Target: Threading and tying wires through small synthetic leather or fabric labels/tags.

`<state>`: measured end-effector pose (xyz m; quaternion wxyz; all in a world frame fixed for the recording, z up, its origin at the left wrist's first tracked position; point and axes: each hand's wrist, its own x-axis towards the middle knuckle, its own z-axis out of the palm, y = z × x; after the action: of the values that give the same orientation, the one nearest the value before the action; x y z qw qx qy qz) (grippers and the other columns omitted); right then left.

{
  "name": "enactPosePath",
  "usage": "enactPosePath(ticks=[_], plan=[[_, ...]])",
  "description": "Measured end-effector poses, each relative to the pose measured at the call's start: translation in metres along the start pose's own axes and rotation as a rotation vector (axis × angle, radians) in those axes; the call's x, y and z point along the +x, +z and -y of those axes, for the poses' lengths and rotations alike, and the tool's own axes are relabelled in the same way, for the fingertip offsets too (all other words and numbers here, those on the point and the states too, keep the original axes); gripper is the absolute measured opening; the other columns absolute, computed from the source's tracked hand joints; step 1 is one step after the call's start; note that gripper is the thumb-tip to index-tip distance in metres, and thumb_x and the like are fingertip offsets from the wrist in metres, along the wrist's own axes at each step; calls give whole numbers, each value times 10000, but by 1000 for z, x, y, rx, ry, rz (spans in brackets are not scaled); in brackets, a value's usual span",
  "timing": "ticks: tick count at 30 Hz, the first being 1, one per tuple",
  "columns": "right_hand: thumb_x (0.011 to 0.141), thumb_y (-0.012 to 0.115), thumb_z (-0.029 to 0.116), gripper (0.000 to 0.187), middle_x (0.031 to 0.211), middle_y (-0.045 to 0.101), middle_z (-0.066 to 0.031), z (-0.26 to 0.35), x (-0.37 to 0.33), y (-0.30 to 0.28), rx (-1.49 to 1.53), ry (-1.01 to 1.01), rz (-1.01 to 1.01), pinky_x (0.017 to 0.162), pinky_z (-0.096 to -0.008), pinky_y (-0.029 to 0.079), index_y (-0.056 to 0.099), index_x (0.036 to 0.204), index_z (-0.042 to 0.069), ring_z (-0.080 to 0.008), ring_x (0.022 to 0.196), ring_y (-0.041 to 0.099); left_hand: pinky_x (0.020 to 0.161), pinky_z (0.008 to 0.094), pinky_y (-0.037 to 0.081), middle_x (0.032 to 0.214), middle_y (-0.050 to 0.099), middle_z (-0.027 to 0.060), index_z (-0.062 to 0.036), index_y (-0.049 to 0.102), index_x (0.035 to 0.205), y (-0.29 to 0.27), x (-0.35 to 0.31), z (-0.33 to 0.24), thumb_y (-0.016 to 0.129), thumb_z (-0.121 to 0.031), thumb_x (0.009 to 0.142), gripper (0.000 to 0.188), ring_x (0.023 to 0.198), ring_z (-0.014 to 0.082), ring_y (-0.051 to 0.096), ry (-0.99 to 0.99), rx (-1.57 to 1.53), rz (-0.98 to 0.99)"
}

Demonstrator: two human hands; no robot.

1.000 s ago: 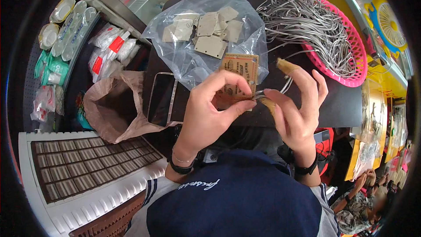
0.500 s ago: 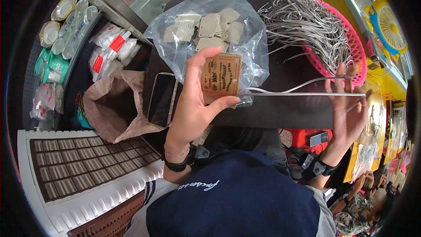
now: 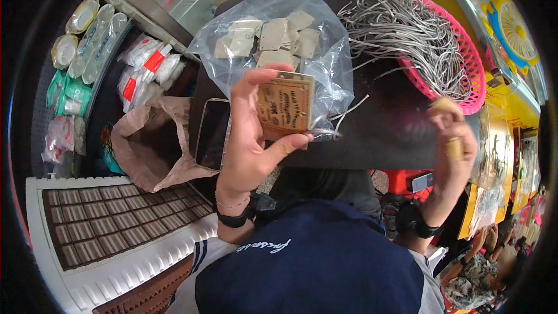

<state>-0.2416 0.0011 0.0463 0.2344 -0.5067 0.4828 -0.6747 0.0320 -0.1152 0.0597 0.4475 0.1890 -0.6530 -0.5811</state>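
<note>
Above a table (image 3: 389, 146), the left hand (image 3: 247, 132) grips cards (image 3: 285, 103); slackness could spill them, or cord (image 3: 352, 109) snag the clear bag (image 3: 329, 75). Blur hides whether the right hand (image 3: 456, 135) is closed.

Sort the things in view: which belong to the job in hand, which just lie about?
Likely job: printed card in the left hand, grey cord beside it, cord pile, pink basket, pale tags, clear bag.
Likely lying about: phone, brown bag, yellow fan.

The printed tag (image 3: 285, 104) looks like matt card, the clear bag (image 3: 338, 52) glossy plastic
</note>
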Motion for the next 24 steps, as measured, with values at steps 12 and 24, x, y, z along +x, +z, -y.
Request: enactPosePath(ticks=[12, 24], plan=[[898, 546, 79, 109, 745, 591, -103, 11, -5, 52, 596, 280, 335, 585, -292, 476, 517, 954, -9, -176, 630, 591, 804, 325, 559, 1364, 277, 132, -144, 221, 1359, 8, 2, 0, 679, 77, 736, 804, 1169, 213, 431, 34, 103, 10], [916, 564, 329, 261, 978, 501, -62, -9, 2, -2, 667, 187, 25, 808, -312, 386, 546, 961, 73, -129, 964, 470, 811, 314, 552, 1334, 312, 133, -106, 251, 1336, -6, 1, 3, 682, 67, 739, 757, 1171, 212, 425, -19, -45, 4]])
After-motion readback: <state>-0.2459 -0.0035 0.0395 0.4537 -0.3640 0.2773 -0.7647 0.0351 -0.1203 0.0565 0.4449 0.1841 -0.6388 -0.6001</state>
